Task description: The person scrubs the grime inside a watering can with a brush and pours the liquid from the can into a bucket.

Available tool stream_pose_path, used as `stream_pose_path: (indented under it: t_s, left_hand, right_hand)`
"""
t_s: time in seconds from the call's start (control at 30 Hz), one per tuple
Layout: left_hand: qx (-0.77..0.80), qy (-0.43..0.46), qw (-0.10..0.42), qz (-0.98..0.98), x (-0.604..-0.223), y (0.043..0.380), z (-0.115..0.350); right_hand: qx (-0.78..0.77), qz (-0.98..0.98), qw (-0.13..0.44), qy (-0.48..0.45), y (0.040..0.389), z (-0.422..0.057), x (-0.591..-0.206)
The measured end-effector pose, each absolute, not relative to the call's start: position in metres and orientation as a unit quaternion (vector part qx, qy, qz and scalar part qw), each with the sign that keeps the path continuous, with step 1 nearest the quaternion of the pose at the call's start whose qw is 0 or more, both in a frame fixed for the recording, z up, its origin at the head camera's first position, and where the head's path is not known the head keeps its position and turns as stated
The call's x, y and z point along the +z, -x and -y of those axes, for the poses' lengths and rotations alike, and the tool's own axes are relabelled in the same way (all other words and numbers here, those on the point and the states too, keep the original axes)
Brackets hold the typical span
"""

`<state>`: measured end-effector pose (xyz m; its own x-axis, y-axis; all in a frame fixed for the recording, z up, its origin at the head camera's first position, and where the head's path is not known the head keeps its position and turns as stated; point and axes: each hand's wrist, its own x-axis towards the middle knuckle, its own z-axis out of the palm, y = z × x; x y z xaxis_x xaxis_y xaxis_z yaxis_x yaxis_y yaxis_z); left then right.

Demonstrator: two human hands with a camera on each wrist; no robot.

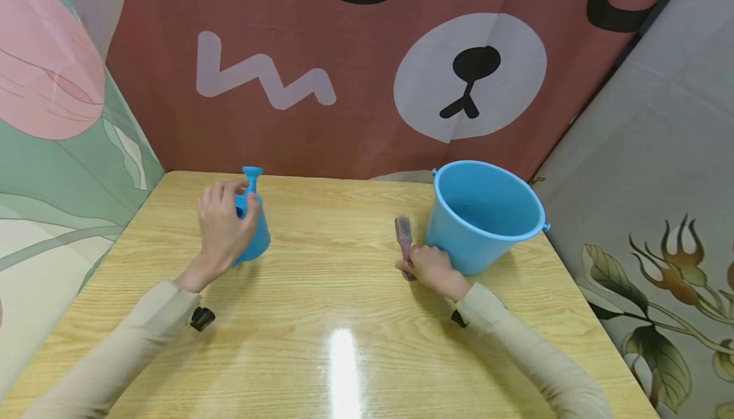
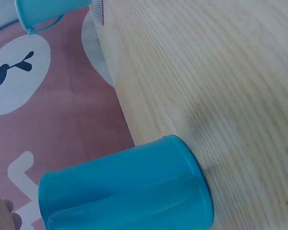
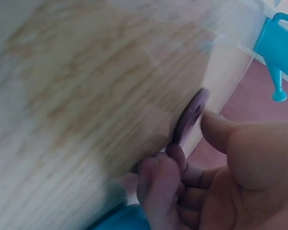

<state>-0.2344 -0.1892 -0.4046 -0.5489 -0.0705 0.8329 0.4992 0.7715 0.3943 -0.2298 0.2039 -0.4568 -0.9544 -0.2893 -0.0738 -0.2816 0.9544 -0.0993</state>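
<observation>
watering can [image 1: 259,241] was flanked by left hand [image 1: 223,223], thumb and fingers apart, near table [image 1: 309,279] far-left corner, brush [image 1: 404,231] was pinched by right hand [image 1: 434,267], bucket [image 1: 459,237] was set near right edge

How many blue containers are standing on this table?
2: a watering can by the left hand and a bucket by the right hand. Anything small behind the bucket would be hidden.

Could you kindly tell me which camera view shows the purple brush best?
The head view: the purple brush shows its bristles and handle there, though the right hand covers some of the handle. The left wrist view catches only its bristled end, at the top edge; the right wrist view shows a purple part, probably the handle.
</observation>
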Motion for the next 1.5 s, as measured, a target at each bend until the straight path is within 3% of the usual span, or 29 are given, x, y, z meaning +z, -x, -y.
stream_pose_path:
  t_s: [0.3,0.6,1.23,1.5]
  left_hand:
    - [-0.317,0.127,0.464,0.817,-0.405,0.233,0.189]
    - [-0.320,0.118,0.464,0.818,-0.403,0.229,0.195]
    - [-0.319,0.103,0.451,0.827,-0.415,0.223,0.209]
    - [-0.327,0.100,0.457,0.821,-0.415,0.226,0.206]
  right_hand:
    - [-0.049,-0.988,0.048,0.139,0.232,-0.204,-0.457]
    - [-0.057,-0.985,0.004,0.165,0.230,-0.205,-0.464]
    - [-0.056,-0.987,0.063,0.140,0.231,-0.199,-0.461]
    - [-0.064,-0.987,0.057,0.137,0.232,-0.202,-0.460]
